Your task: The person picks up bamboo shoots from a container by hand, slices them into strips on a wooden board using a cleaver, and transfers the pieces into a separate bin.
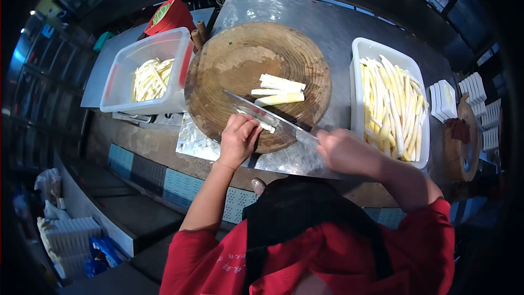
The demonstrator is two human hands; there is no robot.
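Note:
My right hand (341, 152) is wrapped round the handle of a knife (262, 113), whose wide blade slants across the near part of a round wooden chopping block (234, 60). Close beside the blade, the bent fingers of my left hand (238, 137) press on a pale stalk piece (267, 127). The fingers and blade partly hide that piece. Beyond the blade, several cut lengths of whitish-yellow stalk (281, 98) lie together on the block.
A clear plastic tub (112, 87) holding thin pale strips stands left of the block. To the right, a white tub (357, 76) is full of long peeled stalks. Behind the left tub sits a red container (177, 19). White trays (443, 100) are stacked at far right.

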